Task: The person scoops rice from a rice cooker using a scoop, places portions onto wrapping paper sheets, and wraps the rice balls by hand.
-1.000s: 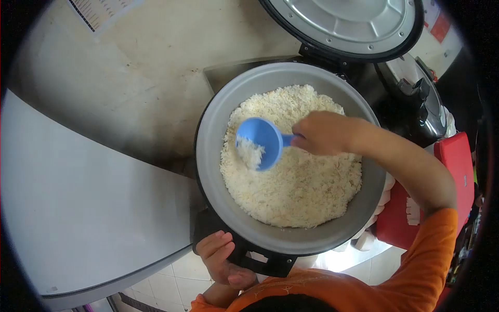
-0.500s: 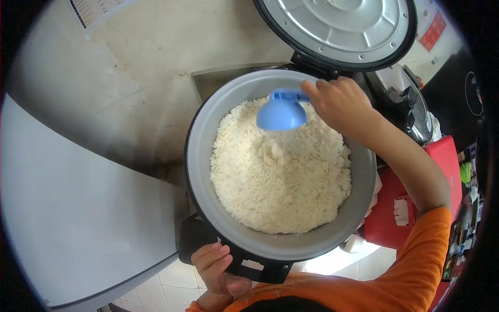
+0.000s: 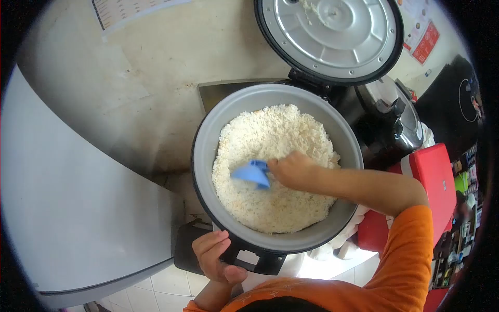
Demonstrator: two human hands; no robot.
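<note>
A pale wall (image 3: 156, 57) spreads behind the pot (image 3: 280, 240), marked with smudges. A large white panel (image 3: 88, 208) fills the space left of the pot, its edge just beside it. The grey, round pot sits in a dark housing, and the raised metal lid (image 3: 358, 41) stands hinged beyond its far side, with white bits stuck to its inner face. Right of the pot are a red box (image 3: 431, 174) and, farther back, a black and silver cooker (image 3: 413, 122). White rice (image 3: 280, 130) covers the bottom of the pot. The person's right forearm crosses the pot's right rim and stands in the way of part of the rice.

The right hand (image 3: 293, 170) is over the rice inside the pot, closed around the handle of a blue scoop (image 3: 253, 174). The scoop lies just left of that hand, its bowl near the middle of the pot, and well apart from the left hand (image 3: 212, 255). That one is at the black handle (image 3: 267, 263) on the pot's near side, fingers together and bent, touching it; how firmly it grips cannot be told.

The scoop is blurred, and its contents are hidden. The frame cuts off the lid's top.
</note>
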